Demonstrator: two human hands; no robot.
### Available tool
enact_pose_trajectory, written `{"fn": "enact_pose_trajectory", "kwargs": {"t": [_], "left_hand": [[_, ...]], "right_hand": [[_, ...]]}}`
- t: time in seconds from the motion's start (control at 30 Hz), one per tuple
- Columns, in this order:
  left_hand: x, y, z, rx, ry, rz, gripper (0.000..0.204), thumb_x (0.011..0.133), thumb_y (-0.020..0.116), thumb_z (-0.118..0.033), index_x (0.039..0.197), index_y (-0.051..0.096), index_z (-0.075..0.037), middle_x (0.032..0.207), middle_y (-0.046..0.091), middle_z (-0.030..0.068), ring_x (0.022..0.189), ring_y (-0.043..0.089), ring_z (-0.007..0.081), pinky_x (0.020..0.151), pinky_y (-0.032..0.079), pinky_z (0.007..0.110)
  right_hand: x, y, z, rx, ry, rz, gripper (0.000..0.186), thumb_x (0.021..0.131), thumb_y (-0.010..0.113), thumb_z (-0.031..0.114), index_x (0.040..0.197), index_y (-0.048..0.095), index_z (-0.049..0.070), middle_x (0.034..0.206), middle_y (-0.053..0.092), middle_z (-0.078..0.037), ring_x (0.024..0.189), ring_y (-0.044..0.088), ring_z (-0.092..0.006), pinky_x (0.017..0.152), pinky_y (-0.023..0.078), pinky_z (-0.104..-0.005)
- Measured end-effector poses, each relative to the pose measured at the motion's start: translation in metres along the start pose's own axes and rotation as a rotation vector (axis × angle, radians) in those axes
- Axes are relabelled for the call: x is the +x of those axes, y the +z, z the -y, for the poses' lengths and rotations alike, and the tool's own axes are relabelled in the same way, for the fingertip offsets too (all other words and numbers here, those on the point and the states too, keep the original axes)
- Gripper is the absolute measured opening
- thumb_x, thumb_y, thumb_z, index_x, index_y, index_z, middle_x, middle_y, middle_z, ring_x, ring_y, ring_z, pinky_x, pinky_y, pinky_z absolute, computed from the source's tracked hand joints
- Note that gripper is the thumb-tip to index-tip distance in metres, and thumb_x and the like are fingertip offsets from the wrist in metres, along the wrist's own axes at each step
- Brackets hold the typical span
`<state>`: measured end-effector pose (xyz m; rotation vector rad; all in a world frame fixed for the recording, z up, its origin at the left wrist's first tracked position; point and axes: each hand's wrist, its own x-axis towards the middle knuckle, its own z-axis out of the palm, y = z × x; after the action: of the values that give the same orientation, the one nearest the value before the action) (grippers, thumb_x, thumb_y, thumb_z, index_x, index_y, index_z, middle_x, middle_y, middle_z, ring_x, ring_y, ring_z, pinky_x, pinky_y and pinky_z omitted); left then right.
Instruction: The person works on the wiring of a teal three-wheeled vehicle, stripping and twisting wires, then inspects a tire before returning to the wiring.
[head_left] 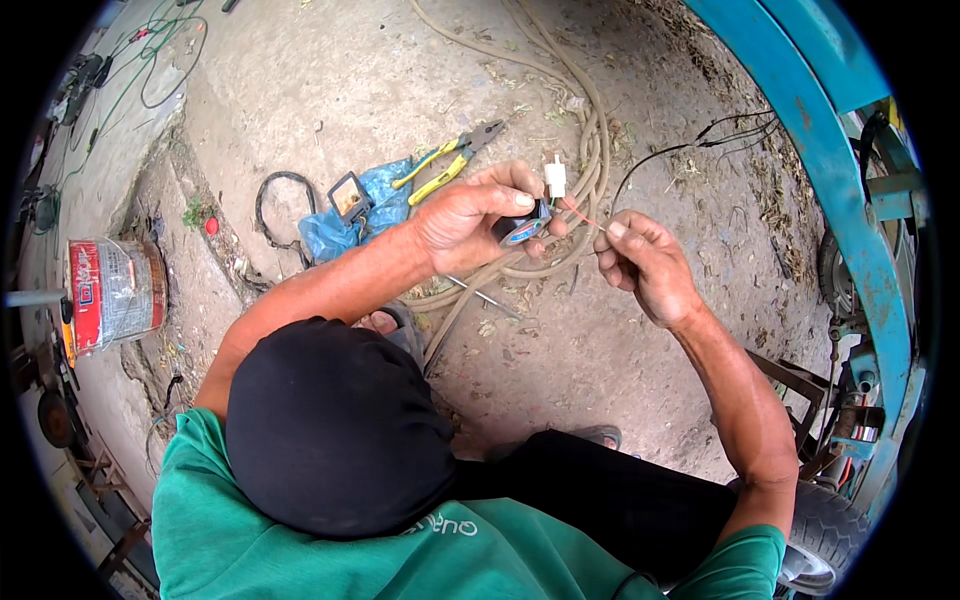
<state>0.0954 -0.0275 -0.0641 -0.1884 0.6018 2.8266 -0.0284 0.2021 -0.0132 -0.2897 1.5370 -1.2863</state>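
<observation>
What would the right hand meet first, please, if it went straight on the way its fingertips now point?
Probably the roll of tape in the left hand. The right hand points that way along the thin red wire it pinches, and nothing else shows between them, though depth is unclear.

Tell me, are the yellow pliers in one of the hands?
No, the yellow pliers lie on the ground beside a blue bag, apart from both hands.

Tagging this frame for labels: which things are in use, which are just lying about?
In use:
left hand on black tape roll
right hand pinching red wire
white connector

Lying about:
yellow-handled pliers
blue plastic bag
tin can
beige hose
</observation>
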Motion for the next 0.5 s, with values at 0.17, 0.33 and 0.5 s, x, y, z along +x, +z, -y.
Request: {"fn": "enact_pose_trajectory", "kwargs": {"t": [0.17,0.33,0.5], "left_hand": [[0.000,0.000,-0.001,0.019,-0.003,-0.022,0.011,0.086,0.067,-0.008,0.097,0.066,-0.006,0.125,0.060,0.0196,0.105,0.064,0.0277,0.077,0.053,0.039],[0.001,0.008,-0.006,0.215,-0.026,-0.141,0.011,0.087,0.066,-0.008,0.098,0.066,-0.006,0.125,0.061,0.0168,0.105,0.064,0.0246,0.077,0.053,0.039],[0.001,-0.003,-0.006,0.308,-0.001,-0.280,0.010,0.088,0.066,-0.008,0.098,0.065,-0.008,0.117,0.065,0.0106,0.104,0.064,0.0207,0.075,0.053,0.039]], "right_hand": [[0.004,0.003,-0.001,-0.144,0.035,0.065,0.015,0.097,0.061,0.019,0.098,0.069,0.007,0.080,0.061,0.003,0.070,0.052,-0.0057,0.060,0.040,-0.0219],[0.009,0.011,-0.009,-0.219,-0.097,-0.021,0.016,0.095,0.065,0.016,0.104,0.074,0.006,0.085,0.065,0.002,0.078,0.055,-0.0067,0.066,0.042,-0.0242],[0.013,0.014,-0.005,0.021,-0.018,-0.145,0.021,0.094,0.065,0.014,0.109,0.072,0.002,0.088,0.066,0.000,0.078,0.054,-0.0067,0.065,0.041,-0.0237]]}}
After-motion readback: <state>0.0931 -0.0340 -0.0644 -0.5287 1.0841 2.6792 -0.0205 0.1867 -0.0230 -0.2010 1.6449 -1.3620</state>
